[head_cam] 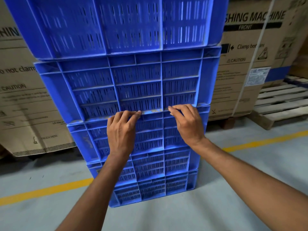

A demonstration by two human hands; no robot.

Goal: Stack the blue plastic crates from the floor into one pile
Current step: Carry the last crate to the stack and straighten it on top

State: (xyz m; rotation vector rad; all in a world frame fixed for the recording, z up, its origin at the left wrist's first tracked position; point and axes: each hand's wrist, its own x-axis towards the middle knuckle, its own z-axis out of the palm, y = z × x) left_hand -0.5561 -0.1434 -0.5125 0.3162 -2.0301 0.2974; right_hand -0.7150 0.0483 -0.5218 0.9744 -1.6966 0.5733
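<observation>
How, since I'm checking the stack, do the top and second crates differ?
The top crate has plain slotted panels; the second crate has a ribbed grid. The left hand and right hand hook the second crate's lower edge; the top crate is untouched. Both are blue plastic.

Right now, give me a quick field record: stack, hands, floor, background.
stack: blue crate stack, five crates visible, top one cut off by the frame
left: left hand, fingertips hooked on the ledge at the seam between the second and third visible crates
right: right hand, hooked on the same ledge
floor: grey floor with yellow line
background: cardboard boxes, washing machine print; wooden pallet at right
</observation>
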